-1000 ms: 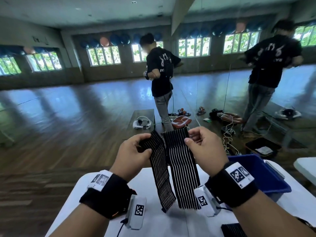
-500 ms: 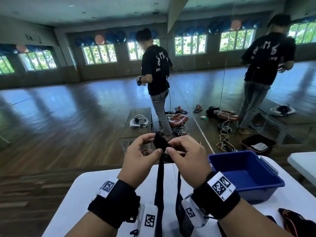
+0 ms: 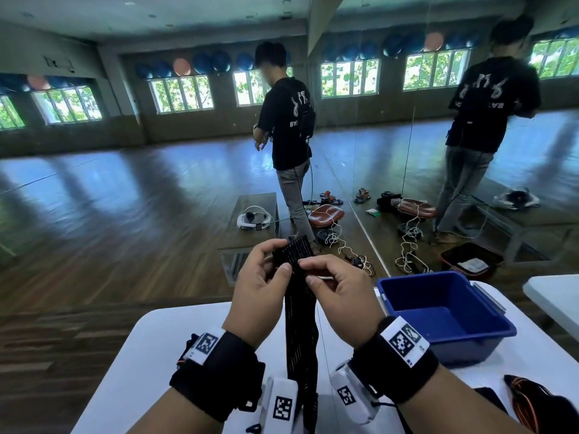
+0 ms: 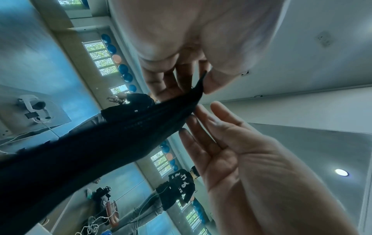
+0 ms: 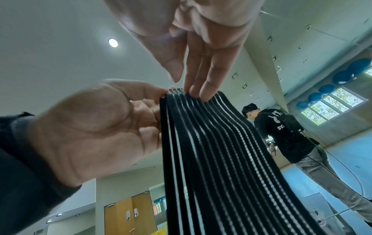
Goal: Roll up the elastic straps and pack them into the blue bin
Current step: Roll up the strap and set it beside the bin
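Note:
A black elastic strap with thin white stripes hangs doubled from my two hands above the white table. My left hand pinches its top end between thumb and fingers, which the left wrist view shows at the strap tip under that left hand. My right hand meets it from the right. In the right wrist view, the right hand has its fingertips on the top edge of the strap, thumb close beside. The blue bin stands empty at my right.
Another dark strap with orange lines lies on the table's near right corner. A second white table stands further right. Beyond the table a person stands on the wooden floor by a mirror wall, near a low bench and loose cables.
A second ago my hands held the strap spread apart in two hanging halves. They have come together, and the strap now hangs as one narrow doubled band pinched at its top.

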`<state>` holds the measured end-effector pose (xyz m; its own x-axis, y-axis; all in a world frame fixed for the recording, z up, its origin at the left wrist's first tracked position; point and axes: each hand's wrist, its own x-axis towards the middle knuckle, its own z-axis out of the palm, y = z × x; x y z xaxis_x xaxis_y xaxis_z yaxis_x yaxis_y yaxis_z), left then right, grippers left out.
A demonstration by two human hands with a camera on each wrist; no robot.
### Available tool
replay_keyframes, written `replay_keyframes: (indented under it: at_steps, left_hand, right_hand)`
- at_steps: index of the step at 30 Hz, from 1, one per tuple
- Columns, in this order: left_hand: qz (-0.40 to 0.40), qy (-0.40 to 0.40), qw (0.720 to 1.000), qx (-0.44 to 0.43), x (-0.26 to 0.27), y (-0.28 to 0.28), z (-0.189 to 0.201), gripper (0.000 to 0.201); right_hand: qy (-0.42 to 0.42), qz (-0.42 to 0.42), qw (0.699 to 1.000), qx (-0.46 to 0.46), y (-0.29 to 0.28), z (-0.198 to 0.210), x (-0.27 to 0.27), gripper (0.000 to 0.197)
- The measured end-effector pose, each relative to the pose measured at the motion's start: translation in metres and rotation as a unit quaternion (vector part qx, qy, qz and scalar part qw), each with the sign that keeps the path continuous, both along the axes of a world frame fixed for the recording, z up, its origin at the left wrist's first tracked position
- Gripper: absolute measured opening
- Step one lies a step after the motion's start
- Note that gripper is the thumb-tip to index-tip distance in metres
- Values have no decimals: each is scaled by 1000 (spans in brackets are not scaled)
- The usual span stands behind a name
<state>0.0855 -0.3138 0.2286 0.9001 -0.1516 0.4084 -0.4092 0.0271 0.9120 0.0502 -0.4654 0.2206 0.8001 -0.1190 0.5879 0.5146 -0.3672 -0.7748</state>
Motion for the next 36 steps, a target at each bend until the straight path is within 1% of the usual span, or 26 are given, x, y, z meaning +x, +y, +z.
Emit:
replay_keyframes:
  at_steps: [2,5,7,8,11,13,16,18,21,23,24,28,31,32,34,36]
  left_hand:
    - [31,-16,999,7,-1,-4,-1,37]
    - [55,-15,998,1,-1,-9,-1,39]
    - [61,-11,998,-3,-1,-11,-2,38]
    - [62,-12,998,-5,-2,-11,-2,37]
    - [53,-4,999,-8,-5,-15,-3,36]
    - [42,5,999,2,-10,-19,-4,36]
    - [12,28,999,28,-17,-27,-6,49]
    - [-3,49,998,38,-20,-31,-8,57]
    - [-8,66,996,58,-27,-36,-11,63]
    - [-10,72,994,82,-34,-42,-11,63]
    - [-11,66,993,96,-38,-46,-11,63]
    - [3,51,989,138,-46,-60,-12,59]
    - [-14,85,989,118,-43,-61,-15,55]
    - [-23,101,988,111,-39,-60,-17,53]
    - [-30,117,984,128,-28,-57,-21,54]
    - [-26,111,980,162,-13,-54,-24,57]
  right_hand:
    - [3,-1,1000,-16,-1,1,-1,30]
    - [-28,-53,994,-88,-6,0,-1,28]
    - [-13,-73,991,-115,-13,-1,-2,29]
    - [-2,-67,991,-115,-16,0,-2,30]
    - [-2,-34,993,-116,-24,2,-6,28]
    - [-21,-45,991,-126,-28,3,-8,26]
    - [-37,-62,990,-123,-30,1,-14,26]
    - [-31,-56,991,-117,-29,-2,-18,25]
    - [33,-27,996,-83,-33,-6,-25,24]
    - [96,17,995,-35,-39,-6,-29,23]
    - [114,37,992,-24,-42,-6,-31,24]
    - [121,75,990,-9,-48,-7,-37,24]
    - [161,103,981,31,-51,-10,-34,22]
    - [182,109,976,45,-52,-11,-31,21]
    - [221,103,968,52,-53,-15,-20,22]
    - [254,80,964,22,-55,-18,-4,23]
